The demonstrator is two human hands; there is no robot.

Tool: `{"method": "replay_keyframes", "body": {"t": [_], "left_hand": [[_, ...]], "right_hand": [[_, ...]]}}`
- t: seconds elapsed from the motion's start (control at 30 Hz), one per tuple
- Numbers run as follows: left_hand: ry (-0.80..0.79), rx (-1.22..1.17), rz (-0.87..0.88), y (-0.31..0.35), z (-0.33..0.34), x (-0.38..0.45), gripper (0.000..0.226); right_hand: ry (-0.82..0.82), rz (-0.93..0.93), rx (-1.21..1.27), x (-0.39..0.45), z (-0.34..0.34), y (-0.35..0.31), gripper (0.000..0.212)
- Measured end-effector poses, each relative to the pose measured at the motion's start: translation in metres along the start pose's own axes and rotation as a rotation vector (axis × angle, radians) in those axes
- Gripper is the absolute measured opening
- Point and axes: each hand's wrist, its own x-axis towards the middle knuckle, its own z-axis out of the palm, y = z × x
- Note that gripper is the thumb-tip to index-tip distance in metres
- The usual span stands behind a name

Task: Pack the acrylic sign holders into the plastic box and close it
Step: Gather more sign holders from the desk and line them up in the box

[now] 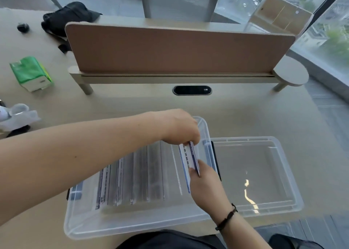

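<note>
Box at the desk's near edge, both hands on the last holder.

Left hand pinches its far end, right hand its near end, upright at the box's right wall beside the packed row; lid lies flat, touching the box's right side.

the lower centre of the frame is taken up by the plastic box, most of its inside filled by a row of upright acrylic sign holders, while the right end slot is blocked by the left hand and right hand gripping one sign holder. to the lower right, passage over the desk is barred by the upturned lid lying just beside the box. open desk is left across the middle, closed off above by the brown partition, with a green pack at the left.
</note>
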Motion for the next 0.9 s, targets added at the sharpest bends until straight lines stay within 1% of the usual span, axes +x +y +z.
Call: {"method": "replay_keyframes", "body": {"t": [0.1, 0.17, 0.27, 0.4, 0.47, 0.57, 0.63, 0.77, 0.9], "left_hand": [[-0.054, 0.010, -0.045, -0.001, 0.022, 0.012, 0.031], [-0.103, -0.025, -0.089, -0.002, 0.034, 0.019, 0.026], [-0.180, -0.108, -0.154, -0.003, 0.052, 0.028, 0.033], [-0.172, -0.232, -0.247, -0.002, 0.069, 0.032, 0.029], [-0.196, -0.267, -0.268, -0.002, 0.078, 0.036, 0.028], [-0.202, -0.310, -0.298, -0.003, 0.091, 0.040, 0.021], [-0.196, -0.339, -0.298, -0.005, 0.094, 0.041, 0.029], [-0.203, -0.336, -0.291, -0.010, 0.092, 0.041, 0.028], [-0.219, -0.384, -0.309, -0.012, 0.094, 0.038, 0.029]], "right_hand": [[-0.016, 0.087, 0.051, 0.015, 0.016, 0.009, 0.024], [-0.024, 0.129, 0.078, 0.027, 0.027, 0.015, 0.026], [-0.044, 0.166, 0.108, 0.042, 0.043, 0.022, 0.028], [-0.053, 0.179, 0.144, 0.050, 0.062, 0.032, 0.016], [-0.065, 0.175, 0.135, 0.054, 0.067, 0.037, 0.015], [-0.060, 0.178, 0.149, 0.060, 0.070, 0.039, 0.027], [-0.086, 0.173, 0.128, 0.063, 0.069, 0.039, 0.033], [-0.138, 0.168, 0.089, 0.064, 0.064, 0.043, 0.029], [-0.223, 0.180, 0.068, 0.062, 0.062, 0.042, 0.046]]}}
